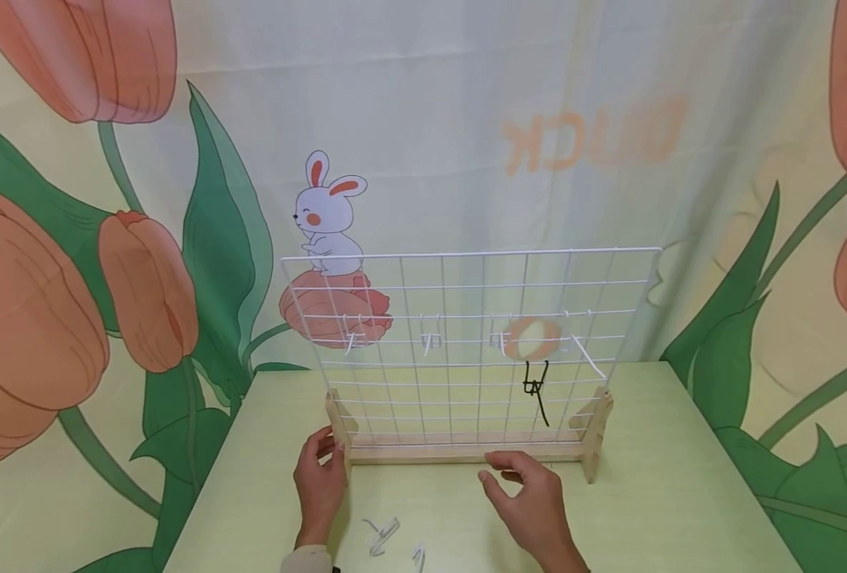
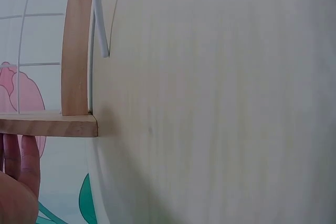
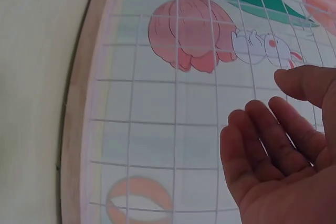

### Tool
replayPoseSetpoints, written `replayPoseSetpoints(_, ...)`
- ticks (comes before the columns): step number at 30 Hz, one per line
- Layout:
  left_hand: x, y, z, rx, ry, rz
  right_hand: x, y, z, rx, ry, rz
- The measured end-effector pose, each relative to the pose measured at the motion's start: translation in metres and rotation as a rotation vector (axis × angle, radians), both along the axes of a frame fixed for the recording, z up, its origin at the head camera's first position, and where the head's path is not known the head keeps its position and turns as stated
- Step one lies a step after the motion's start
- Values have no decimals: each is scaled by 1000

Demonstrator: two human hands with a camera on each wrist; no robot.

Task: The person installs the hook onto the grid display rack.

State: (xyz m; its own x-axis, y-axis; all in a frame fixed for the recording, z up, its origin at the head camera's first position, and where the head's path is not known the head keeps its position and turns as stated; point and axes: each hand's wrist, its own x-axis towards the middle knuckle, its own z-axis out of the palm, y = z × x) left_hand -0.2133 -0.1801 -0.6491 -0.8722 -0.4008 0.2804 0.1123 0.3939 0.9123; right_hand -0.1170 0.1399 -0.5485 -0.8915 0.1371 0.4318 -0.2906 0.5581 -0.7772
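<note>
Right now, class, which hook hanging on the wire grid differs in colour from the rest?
The black hook, low on the white grid towards its right side; the other hooks hanging there are white.
</note>
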Motion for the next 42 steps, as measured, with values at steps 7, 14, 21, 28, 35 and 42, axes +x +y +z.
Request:
replayPoseSetpoints(7,-1,-1,1,-4,-3,0,8,-3,-14,-29,-86,135)
replayPoseSetpoints(14,-1,0,0,-4,-6,-6,16,-1,-31,63,-167,323)
replayPoseSetpoints(21,1,0,-3,-4,-5,5,18,-2,-48,107,-334,524)
replayPoseSetpoints(28,0,0,-3,-19,-8,15,15,-12,-68,179,-449,583)
replayPoseSetpoints(35,-1,0,-2,-16,-14,15,14,-22,-82,170,-471,670)
replayPoseSetpoints(42,-1,1,-1,-14,-9,7,11,-36,-96,160,-532,675)
